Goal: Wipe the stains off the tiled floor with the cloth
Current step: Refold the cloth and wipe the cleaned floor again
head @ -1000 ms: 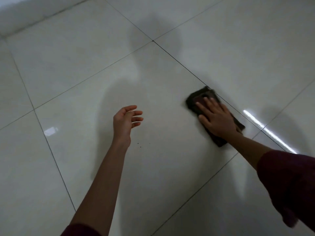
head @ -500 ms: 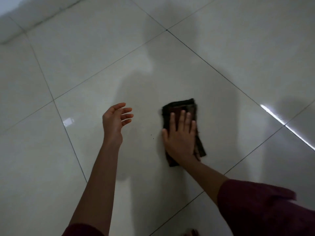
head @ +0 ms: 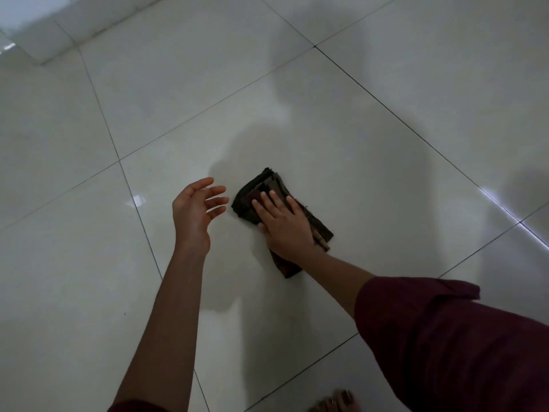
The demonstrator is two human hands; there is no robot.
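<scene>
Since half a second earlier, the cloth [head: 282,221] has been turned from upright to a diagonal running from upper left to lower right, at the frame's centre. It is pressed flat against the tiled floor [head: 371,179] by the right hand [head: 283,226], fingers straight and laid across its upper part; nothing is gripped. The left hand [head: 194,212] is held just left of the cloth, apart from it, fingers loosely spread and empty. A dark red sleeve [head: 445,337] is seen at lower right, and toes [head: 335,402] at the bottom edge. No stains can be made out.
</scene>
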